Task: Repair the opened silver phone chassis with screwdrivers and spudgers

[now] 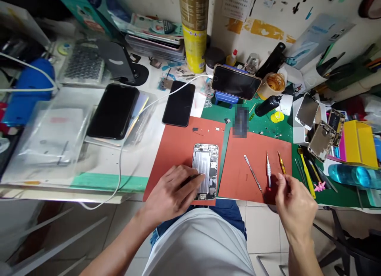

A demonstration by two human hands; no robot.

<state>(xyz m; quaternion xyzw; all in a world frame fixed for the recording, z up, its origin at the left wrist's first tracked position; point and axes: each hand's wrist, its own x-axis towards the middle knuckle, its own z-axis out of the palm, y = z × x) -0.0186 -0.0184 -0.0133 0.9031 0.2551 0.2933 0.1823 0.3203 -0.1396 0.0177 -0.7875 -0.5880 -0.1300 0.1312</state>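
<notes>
An opened phone (213,168) lies on the left red mat, its metal back frame and inner parts showing. My left hand (175,190) grips its left side, with fingers and thumb resting over the frame. At the right mat's edge, my right hand (296,198) is closed in a pinch on the lower end of a gold screwdriver (281,161). Left of it are a silver screwdriver (268,168) with a red end and a thin metal pry tool (253,172). Tiny parts (217,129) are scattered above the opened phone.
A black phone (178,103) lies beyond the left mat, and another phone (236,81) leans on a blue stand. A white cable (120,168) hangs over the table edge. Tweezers, a yellow tool (307,174) and a blue bottle (351,176) lie at right.
</notes>
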